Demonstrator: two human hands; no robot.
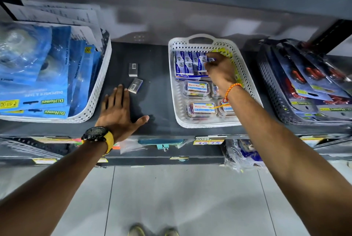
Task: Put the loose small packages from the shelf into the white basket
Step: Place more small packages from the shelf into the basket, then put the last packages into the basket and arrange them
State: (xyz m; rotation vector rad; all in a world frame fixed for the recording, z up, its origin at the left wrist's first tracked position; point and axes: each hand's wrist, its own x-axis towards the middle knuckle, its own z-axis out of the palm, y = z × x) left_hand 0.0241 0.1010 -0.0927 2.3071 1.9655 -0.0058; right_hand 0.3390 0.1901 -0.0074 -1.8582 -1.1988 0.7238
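Two small loose packages lie on the dark shelf: one upright-looking box and one tilted box just in front of it. My left hand rests flat on the shelf, fingers spread, its fingertips close to the tilted box. The white basket stands to the right and holds several small blue-and-white packages and clear plastic boxes. My right hand is inside the basket, fingers pinched on a small blue-and-white package among the others.
A white basket of blue tape-dispenser packs stands at the left. A dark basket with carded red items stands at the right. Another shelf overhangs above. Lower shelves with price tags and a tiled floor lie below.
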